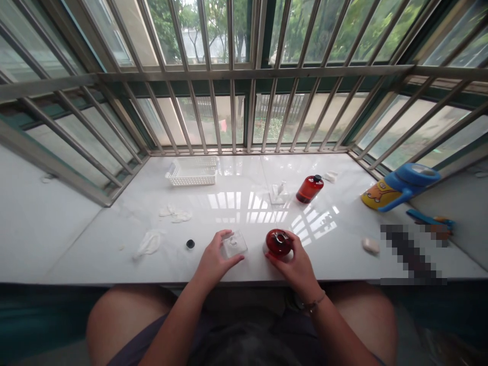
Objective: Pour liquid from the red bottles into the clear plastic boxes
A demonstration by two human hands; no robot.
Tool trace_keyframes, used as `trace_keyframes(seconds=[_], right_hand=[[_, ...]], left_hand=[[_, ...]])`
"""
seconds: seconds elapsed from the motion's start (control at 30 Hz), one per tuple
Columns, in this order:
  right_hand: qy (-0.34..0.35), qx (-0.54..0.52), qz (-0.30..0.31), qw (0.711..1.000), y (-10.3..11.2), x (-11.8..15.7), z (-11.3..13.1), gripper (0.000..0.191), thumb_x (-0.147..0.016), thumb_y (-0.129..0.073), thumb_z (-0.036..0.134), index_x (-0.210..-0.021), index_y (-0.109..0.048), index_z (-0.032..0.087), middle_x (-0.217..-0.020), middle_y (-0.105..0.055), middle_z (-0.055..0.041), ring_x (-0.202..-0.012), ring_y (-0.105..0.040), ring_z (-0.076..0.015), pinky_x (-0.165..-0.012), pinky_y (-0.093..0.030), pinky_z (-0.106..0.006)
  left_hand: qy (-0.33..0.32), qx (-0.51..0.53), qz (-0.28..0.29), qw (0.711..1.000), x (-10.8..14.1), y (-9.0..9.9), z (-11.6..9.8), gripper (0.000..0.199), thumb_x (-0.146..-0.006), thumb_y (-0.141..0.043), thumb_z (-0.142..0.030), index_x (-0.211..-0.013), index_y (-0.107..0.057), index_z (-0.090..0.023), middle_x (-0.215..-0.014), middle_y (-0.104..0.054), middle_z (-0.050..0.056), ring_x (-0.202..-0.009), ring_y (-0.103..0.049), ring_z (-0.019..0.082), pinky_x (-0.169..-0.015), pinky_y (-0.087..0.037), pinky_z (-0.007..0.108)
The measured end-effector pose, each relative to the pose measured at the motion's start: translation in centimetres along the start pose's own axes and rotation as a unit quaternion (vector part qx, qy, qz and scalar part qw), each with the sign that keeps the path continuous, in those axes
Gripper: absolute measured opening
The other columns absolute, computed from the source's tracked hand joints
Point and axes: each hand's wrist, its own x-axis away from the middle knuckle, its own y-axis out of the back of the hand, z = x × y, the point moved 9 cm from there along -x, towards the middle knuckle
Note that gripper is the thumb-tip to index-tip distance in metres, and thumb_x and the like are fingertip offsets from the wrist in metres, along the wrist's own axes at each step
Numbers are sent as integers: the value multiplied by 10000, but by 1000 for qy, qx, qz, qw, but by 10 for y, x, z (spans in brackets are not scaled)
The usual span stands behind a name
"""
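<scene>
I can't make out any readable words, labels, brands, numbers or signs on anything from here.
</scene>
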Motion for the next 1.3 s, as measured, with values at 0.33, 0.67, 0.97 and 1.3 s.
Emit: trace_keyframes(seconds=[0.33,0.67,0.97,1.3], right_hand=[[34,-28,22,999,-1,4,21,762,-835,-889,513,-1471,-551,262,-1433,-659,-128,-1310,-664,-329,-1153,-547,-550],[149,29,49,987,8,0,61,751,-845,-845,259,-1520,-517,298,-1429,-630,-112,-1352,-619,-331,-1152,-559,-548],[245,112,38,962,11,0,85,732,-894,-766,154,-1561,-516,323,-1413,-639,-122,-1301,-640,-347,-1077,-597,-569],[141,3,125,982,-10,-8,55,744,-855,-862,251,-1513,-526,332,-1449,-646,-95,-1361,-634,-332,-1164,-553,-540]], left_hand=[[2,34,-12,999,21,21,-5,867,-704,-998,-437,-1435,-559,-280,-1473,-664,143,-1318,-695,339,-1157,-549,552],[-91,-27,-3,996,36,24,-56,738,-685,-1021,-451,-1342,-713,-315,-1386,-725,98,-1277,-690,343,-1083,-598,484],[-101,-61,-6,993,42,15,-57,765,-720,-1004,-471,-1391,-672,-315,-1384,-720,108,-1278,-686,350,-1094,-581,510],[-144,-126,-20,981,44,16,-53,775,-781,-973,-442,-1447,-593,-325,-1393,-706,75,-1277,-692,314,-1098,-596,508]])
